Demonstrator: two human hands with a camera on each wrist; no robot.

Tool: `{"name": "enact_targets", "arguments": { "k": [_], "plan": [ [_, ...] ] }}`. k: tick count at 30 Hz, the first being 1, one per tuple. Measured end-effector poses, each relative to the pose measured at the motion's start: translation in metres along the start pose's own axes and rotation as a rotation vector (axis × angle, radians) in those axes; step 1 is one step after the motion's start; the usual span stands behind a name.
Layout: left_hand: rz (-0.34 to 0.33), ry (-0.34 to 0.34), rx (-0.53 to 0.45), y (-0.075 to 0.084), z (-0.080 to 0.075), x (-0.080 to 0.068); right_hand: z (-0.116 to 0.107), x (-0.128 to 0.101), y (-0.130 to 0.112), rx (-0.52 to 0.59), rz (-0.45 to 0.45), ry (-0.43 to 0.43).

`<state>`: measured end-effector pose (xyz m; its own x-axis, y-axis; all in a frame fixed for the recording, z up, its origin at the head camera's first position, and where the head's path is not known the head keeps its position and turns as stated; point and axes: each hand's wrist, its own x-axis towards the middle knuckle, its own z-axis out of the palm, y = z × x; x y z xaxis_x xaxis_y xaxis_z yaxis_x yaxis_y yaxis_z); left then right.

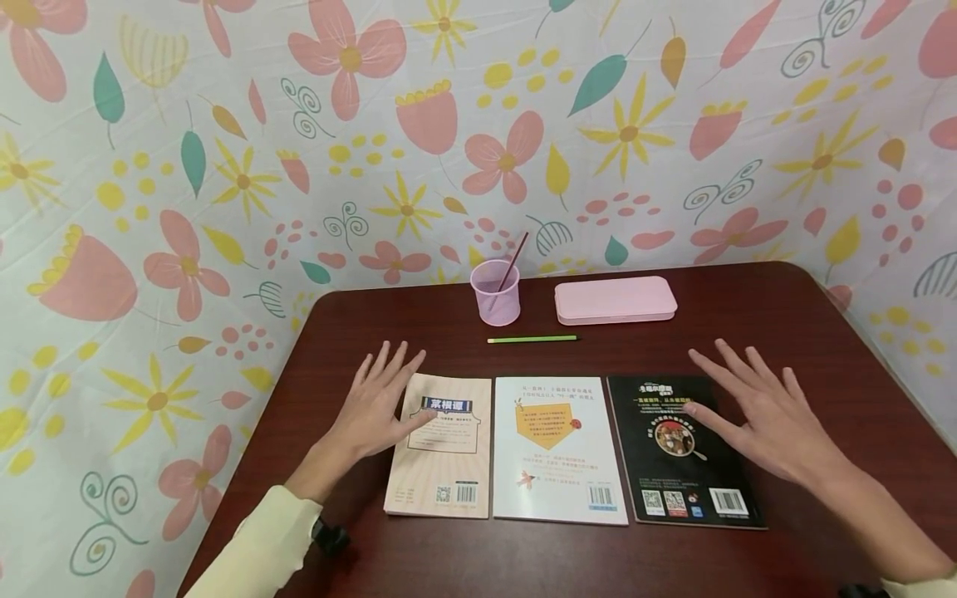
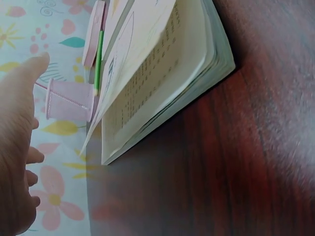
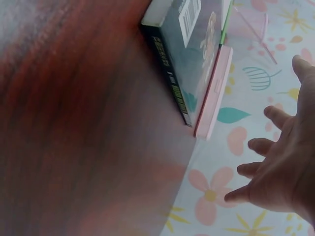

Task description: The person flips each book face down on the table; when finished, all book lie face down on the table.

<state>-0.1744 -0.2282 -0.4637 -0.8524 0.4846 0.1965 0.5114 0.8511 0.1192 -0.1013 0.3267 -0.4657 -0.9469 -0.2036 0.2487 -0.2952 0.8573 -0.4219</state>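
Note:
Three books lie side by side on the dark red-brown table (image 1: 419, 556). A beige book (image 1: 441, 465) is on the left, a white book (image 1: 557, 490) in the middle, a black book (image 1: 695, 473) on the right. My left hand (image 1: 377, 407) hovers at the beige book's upper left with fingers spread; in the left wrist view that book's cover (image 2: 133, 44) stands slightly lifted from its pages. Over the black book's right side is my right hand (image 1: 770, 415), fingers spread and holding nothing. The right wrist view shows the black book's spine (image 3: 170, 73).
Behind the books lies a green pencil (image 1: 532, 339). A pink pen cup (image 1: 495, 292) with a dark red stick (image 1: 512, 262) in it stands farther back, left of a closed pink pencil case (image 1: 615, 301). A flower-patterned cloth (image 1: 478, 166) hangs behind the table.

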Motion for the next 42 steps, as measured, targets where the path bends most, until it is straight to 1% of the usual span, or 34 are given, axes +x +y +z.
{"name": "enact_targets", "arguments": {
  "k": [3,6,12,21,24,31,35,42],
  "plan": [
    [-0.015,-0.008,0.04,-0.001,-0.003,0.0,-0.003,-0.001,-0.001,-0.07,0.02,-0.01],
    [-0.032,-0.02,0.054,-0.001,-0.006,0.001,-0.005,-0.001,0.0,-0.122,0.026,-0.009],
    [-0.065,-0.043,0.048,-0.006,-0.009,0.002,-0.009,0.003,0.004,-0.172,0.032,-0.001],
    [-0.085,-0.043,0.056,-0.016,-0.01,0.001,-0.015,0.008,0.012,-0.184,0.047,-0.012],
    [-0.08,-0.035,0.053,-0.019,-0.01,0.0,-0.016,0.01,0.014,-0.188,0.054,-0.018],
    [-0.069,-0.019,0.081,-0.025,-0.01,-0.001,-0.016,0.01,0.017,-0.199,0.062,-0.031],
    [-0.06,-0.012,0.087,-0.026,-0.011,-0.002,-0.015,0.008,0.019,-0.214,0.058,-0.036],
    [-0.065,-0.022,0.086,-0.027,-0.012,-0.003,-0.015,0.006,0.021,-0.217,0.056,-0.04]
  ]
}}
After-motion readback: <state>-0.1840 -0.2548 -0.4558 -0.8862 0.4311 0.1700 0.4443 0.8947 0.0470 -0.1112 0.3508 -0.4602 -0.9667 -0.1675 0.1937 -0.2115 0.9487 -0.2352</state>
